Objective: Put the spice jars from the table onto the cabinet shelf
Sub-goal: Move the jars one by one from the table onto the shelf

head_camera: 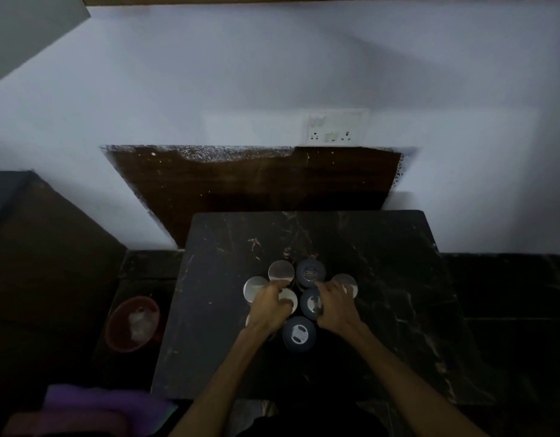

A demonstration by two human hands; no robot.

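Spice jars (281, 270) stand upright, lids skyward; left hand (269, 305) and right hand (334, 305) each grip one.

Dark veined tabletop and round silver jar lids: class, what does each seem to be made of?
Dark veined tabletop: probably polished marble or a stone-look laminate, given its pale irregular veins. Round silver jar lids: likely shiny metal, since they reflect light brightly; chromed plastic is possible.

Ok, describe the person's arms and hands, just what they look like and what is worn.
Two bare forearms come up from the bottom edge. No sleeves, watch, bracelet or gloves show on the left hand or right hand. The light is too dim to tell about rings.
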